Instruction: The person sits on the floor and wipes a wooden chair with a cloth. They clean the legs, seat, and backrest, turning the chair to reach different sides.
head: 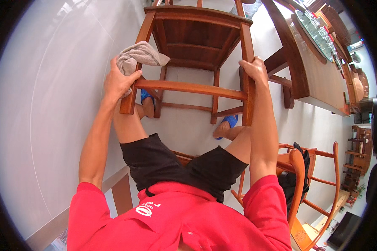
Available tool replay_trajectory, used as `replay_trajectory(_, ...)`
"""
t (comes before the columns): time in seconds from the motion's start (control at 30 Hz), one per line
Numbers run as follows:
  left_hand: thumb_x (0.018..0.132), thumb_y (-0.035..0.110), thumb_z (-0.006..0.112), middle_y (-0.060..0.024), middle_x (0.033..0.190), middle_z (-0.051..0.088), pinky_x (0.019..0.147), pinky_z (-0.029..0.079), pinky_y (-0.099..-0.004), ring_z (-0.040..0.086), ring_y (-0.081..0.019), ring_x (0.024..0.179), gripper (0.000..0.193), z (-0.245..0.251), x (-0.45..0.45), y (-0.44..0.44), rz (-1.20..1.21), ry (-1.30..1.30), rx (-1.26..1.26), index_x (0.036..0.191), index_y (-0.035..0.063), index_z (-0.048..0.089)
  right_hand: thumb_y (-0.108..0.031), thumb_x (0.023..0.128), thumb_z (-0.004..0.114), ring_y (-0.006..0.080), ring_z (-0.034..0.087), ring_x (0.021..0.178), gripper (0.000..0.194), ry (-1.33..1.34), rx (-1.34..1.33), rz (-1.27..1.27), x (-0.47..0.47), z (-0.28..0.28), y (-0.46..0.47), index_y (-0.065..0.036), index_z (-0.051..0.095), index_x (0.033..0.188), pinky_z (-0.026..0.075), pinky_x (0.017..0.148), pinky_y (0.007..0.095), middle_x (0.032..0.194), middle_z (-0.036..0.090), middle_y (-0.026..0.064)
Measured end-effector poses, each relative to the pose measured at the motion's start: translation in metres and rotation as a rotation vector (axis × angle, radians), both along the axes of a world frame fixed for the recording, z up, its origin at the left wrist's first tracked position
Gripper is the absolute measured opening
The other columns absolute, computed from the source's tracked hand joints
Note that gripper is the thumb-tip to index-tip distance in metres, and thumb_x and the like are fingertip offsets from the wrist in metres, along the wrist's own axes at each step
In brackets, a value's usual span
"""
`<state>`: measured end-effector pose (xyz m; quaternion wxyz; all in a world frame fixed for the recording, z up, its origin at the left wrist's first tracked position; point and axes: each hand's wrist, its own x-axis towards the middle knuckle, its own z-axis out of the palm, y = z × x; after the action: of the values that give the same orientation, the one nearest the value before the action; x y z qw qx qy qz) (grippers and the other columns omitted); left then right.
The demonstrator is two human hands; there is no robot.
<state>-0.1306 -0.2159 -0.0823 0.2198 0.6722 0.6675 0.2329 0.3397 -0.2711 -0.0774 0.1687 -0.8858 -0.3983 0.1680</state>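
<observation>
A wooden chair (188,84) is tilted in front of me, its seat underside (191,37) facing me and two of its legs raised toward my knees. A crossbar (188,87) joins these two legs. My left hand (117,80) is around the left leg, with a greyish-pink towel (141,53) bunched between palm and wood. Part of the towel hangs over the leg's inner side. Farther right, my right hand (256,69) grips the other raised leg (248,94) above the crossbar, its thumb across the front face. The fingers behind that leg are partly hidden.
A wooden table (323,78) stands to the right, bearing a round glass tray (314,34) with glasses. Behind my right arm is another wooden chair (314,175) with black cloth (290,185) on it. A pale wall (50,109) runs along the left.
</observation>
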Motion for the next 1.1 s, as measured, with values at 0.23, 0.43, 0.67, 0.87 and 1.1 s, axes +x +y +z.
replay_trajectory(0.23,0.075,0.044,0.1,-0.0234,0.152,0.055,0.12,0.046,-0.044,0.056,-0.0327,0.141,0.121,-0.033,-0.011,-0.012,-0.029,-0.465,0.035,0.16,-0.0041,0.03,-0.029,0.081,0.09,0.0277,0.081,0.079,0.046,0.413,0.088,-0.133,0.023,-0.001,0.044,0.007,0.074,0.105,0.066,0.075,0.0398,0.093,0.08,0.0182)
replay_trajectory(0.43,0.081,0.037,0.098,-0.0189,0.151,0.052,0.12,0.044,-0.0419,0.055,-0.0289,0.139,0.109,-0.025,-0.002,-0.027,-0.069,-0.452,0.025,0.156,-0.0064,0.032,-0.022,0.084,0.088,0.02,0.074,0.062,0.041,0.432,0.141,-0.155,0.02,-0.01,0.047,0.007,0.067,0.103,0.062,0.056,0.0338,0.085,0.076,0.0163)
replay_trajectory(0.67,0.085,0.045,0.093,-0.0217,0.146,0.057,0.116,0.046,-0.0416,0.058,-0.0302,0.137,0.101,-0.039,-0.006,-0.024,0.04,-0.41,0.051,0.153,-0.007,0.04,-0.024,0.084,0.086,0.0191,0.074,0.062,0.04,0.364,0.098,-0.125,0.016,-0.002,0.046,0.007,0.07,0.104,0.064,0.061,0.0346,0.08,0.076,0.013)
replay_trajectory(0.87,0.089,0.044,0.09,-0.0252,0.15,0.055,0.119,0.043,-0.043,0.055,-0.0326,0.14,0.1,-0.033,0.003,-0.025,0.051,-0.354,0.114,0.157,-0.0079,0.037,-0.02,0.083,0.085,0.0195,0.072,0.061,0.036,0.381,0.139,-0.069,0.027,-0.014,0.046,0.006,0.068,0.102,0.06,0.058,0.0346,0.078,0.074,0.012)
replay_trajectory(1.1,0.092,0.043,0.087,-0.0263,0.153,0.053,0.122,0.041,-0.044,0.053,-0.0338,0.143,0.1,-0.034,0.006,-0.035,0.066,-0.358,0.208,0.159,-0.0084,0.034,-0.017,0.083,0.081,0.0201,0.07,0.06,0.029,0.358,0.139,-0.059,0.022,-0.005,0.04,0.003,0.067,0.098,0.058,0.059,0.0353,0.072,0.071,0.0107)
